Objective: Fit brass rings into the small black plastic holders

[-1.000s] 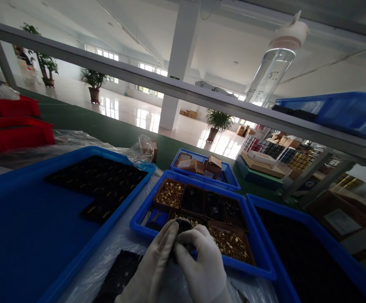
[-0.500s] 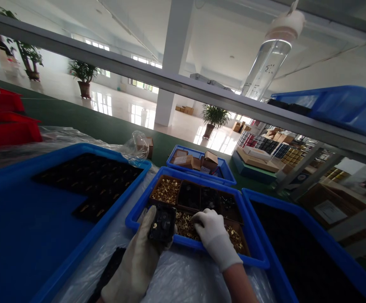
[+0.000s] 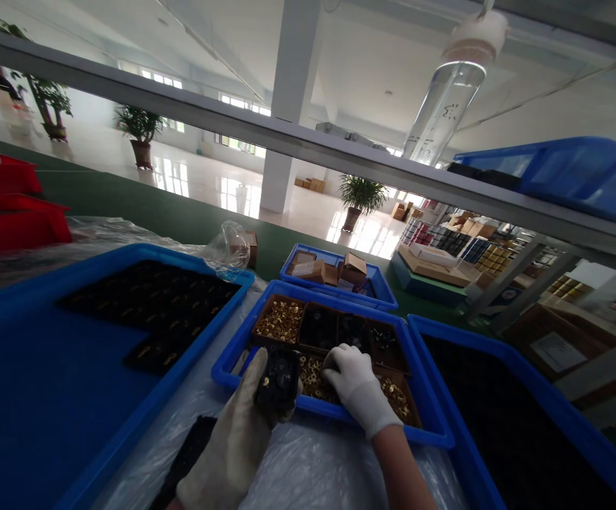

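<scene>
Both my hands wear white gloves. My left hand holds a small black square part upright over the near rim of a blue parts tray. My right hand reaches into that tray, fingers curled down into a compartment of small brass pieces; what the fingertips pinch is hidden. Other compartments hold more brass pieces and dark parts.
A big blue tray with black parts lies at left, another blue tray with dark contents at right. A smaller blue tray of cardboard boxes sits behind. Clear plastic sheet covers the bench. A metal rail crosses above.
My hands, first pressed together on the black part, have separated. The left one keeps the part; the right one has gone into the brass compartment and stays there.
</scene>
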`<state>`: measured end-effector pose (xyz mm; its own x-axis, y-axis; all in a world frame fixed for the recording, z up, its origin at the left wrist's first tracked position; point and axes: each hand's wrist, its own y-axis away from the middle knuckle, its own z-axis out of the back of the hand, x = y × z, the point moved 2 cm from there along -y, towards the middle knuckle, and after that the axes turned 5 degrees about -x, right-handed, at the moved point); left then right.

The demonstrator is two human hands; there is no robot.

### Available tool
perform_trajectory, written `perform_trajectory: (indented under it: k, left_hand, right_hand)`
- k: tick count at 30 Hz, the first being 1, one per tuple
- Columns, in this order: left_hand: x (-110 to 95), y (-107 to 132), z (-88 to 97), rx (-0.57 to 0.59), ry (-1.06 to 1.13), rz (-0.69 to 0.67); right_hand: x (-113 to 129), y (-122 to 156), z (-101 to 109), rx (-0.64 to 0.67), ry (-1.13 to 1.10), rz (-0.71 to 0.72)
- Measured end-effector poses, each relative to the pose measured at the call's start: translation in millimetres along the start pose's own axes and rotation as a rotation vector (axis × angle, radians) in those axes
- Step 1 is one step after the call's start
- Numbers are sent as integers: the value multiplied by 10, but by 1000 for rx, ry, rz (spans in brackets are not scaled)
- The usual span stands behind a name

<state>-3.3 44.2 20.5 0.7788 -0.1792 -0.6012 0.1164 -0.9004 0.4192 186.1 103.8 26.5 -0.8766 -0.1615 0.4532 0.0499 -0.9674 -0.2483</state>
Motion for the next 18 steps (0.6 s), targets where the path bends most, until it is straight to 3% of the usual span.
perform_trajectory:
  k: [4, 9, 14, 18]
  left_hand:
    - [-19, 85, -107, 14, 59, 106]
    - [13, 87, -106, 156, 90, 113]
    - [59, -7, -47, 293, 99, 100]
    - [94, -69, 5, 438, 107, 86]
  right_hand:
    - [-34, 60, 49, -73, -234, -49]
    - [9, 140, 202, -164, -535, -113]
    - [274, 317, 428, -147, -722, -131]
    - [555, 477, 459, -147, -736, -89]
